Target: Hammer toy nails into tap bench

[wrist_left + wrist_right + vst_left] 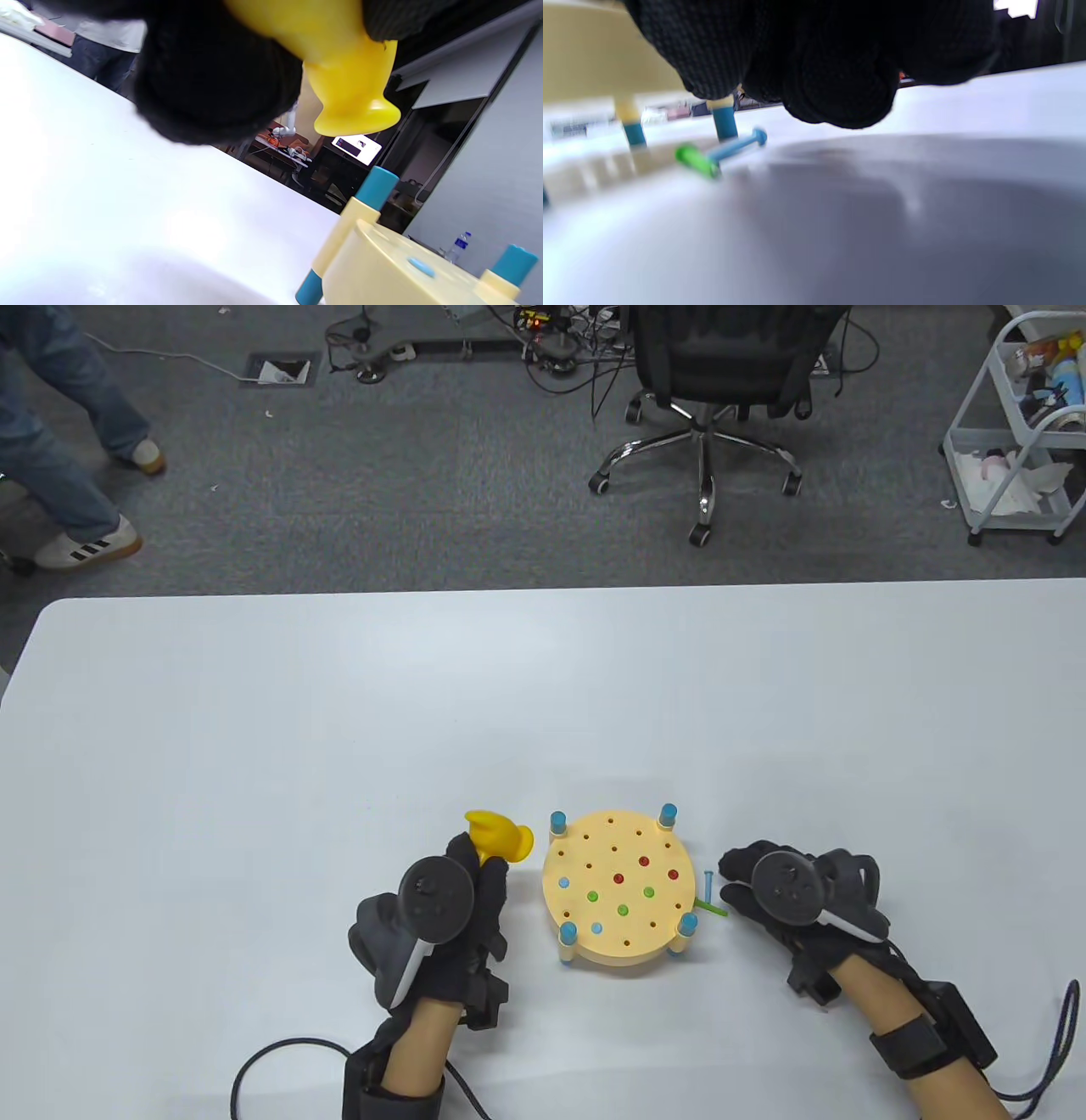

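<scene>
Currently between strikes, by the look of it. Left hand wrapped around yellow toy hammer, head poking out past the knuckles, raised just left of the tap bench and not touching it. Left wrist view confirms: fingers closed on the handle, flared hammer head hanging above the surface, bench rim and blue corner post below and beside.

Tap bench: round, cream, on blue-capped legs, near the front edge of the surface between the two hands. Several red, green and blue nail heads already sitting in holes; many holes open.

Two loose nails on the surface just right of the bench: blue nail and green nail, crossing or touching, cannot tell which.

Right hand low over the surface, fingertips near the loose nails. Right wrist view blurred; fingers curled, nothing seen pinched. Whether the right grip is spread or pressed together: cannot tell.

Judged step: fetching next nail. Next move calls for a fine pinch on one thin nail, seating it upright in an open hole, then a short tap from the left.
</scene>
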Available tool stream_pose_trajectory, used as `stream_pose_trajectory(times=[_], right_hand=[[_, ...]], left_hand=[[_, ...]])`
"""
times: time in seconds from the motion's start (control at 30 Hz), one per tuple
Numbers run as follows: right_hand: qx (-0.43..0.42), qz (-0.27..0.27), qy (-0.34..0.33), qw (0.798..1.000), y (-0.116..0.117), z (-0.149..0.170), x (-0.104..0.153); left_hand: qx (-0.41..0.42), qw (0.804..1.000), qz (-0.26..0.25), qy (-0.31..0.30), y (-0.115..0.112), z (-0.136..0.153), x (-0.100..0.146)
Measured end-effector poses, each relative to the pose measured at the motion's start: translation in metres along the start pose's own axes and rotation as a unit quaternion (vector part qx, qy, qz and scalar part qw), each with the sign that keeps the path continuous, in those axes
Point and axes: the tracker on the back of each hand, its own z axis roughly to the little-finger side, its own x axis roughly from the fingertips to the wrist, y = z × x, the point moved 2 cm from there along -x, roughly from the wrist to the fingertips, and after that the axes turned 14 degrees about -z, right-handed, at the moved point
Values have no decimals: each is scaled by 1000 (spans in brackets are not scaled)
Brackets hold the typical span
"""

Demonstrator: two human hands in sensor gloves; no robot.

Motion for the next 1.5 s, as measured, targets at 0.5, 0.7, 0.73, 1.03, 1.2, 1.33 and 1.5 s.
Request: stream_pose_trajectory(times=[0.5, 0.7, 0.73, 1.03, 1.2, 1.33, 1.5], right_hand=[[41, -12, 12, 999, 8, -35, -4], [44, -44, 15, 998, 12, -35, -7], [44, -46, 16, 998, 12, -35, -7], [44, -77, -10, 996, 14, -37, -7], [33, -89, -23, 995, 15, -35, -7], [0, -61, -22, 998, 8, -27, -3], [-55, 9, 0, 998, -11, -4, 5]], left_hand=[[10, 1000, 13, -12, -1, -2, 5], [7, 1000, 24, -15, -3, -3, 5], [7, 1000, 24, -15, -4, -3, 6], [7, 999, 33, -14, -6, -3, 6], [8, 999, 38, -16, -7, -3, 6], [9, 999, 39, -17, -7, -3, 6], [13, 999, 38, -17, -7, -3, 6]])
